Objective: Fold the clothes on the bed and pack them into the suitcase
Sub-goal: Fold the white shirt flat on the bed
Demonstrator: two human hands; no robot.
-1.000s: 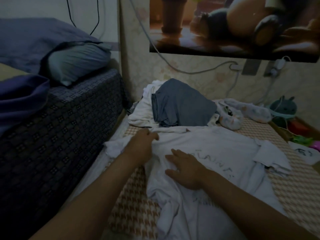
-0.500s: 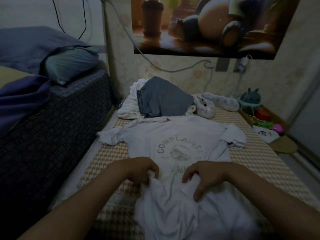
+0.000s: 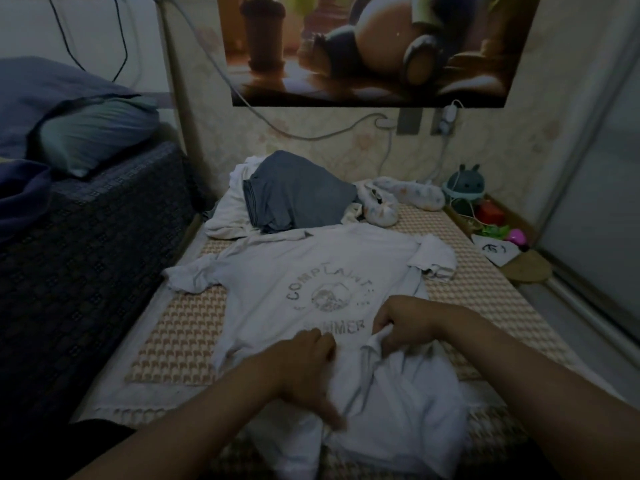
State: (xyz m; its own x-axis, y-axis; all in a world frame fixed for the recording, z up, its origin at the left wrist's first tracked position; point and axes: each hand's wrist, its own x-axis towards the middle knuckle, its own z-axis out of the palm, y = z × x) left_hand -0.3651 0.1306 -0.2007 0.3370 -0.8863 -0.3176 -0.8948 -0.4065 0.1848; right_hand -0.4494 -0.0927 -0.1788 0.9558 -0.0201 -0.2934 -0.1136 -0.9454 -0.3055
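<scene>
A white T-shirt (image 3: pixel 284 271) with grey print lies front up on the patterned mat (image 3: pixel 180 323), its lower part bunched toward me. My left hand (image 3: pixel 304 365) lies on the shirt below the print, fingers extended and thumb pointing down. My right hand (image 3: pixel 405 323) pinches a fold of the shirt's fabric at the right of the print. Behind the shirt sits a pile with a grey-blue garment (image 3: pixel 298 192) on top of white clothes (image 3: pixel 228 213). No suitcase is in view.
A dark raised bed (image 3: pixel 86 244) with pillows (image 3: pixel 93 133) borders the mat on the left. Spotted small clothes (image 3: pixel 401 199), a round toy (image 3: pixel 464 185) and small coloured items (image 3: pixel 498 226) sit at the far right by the wall. A sliding door (image 3: pixel 595 202) runs along the right.
My view pulled back and rose. Both hands moved from the shirt's chest down to its lower part; the print is now uncovered, and my right hand has gathered a fold of fabric.
</scene>
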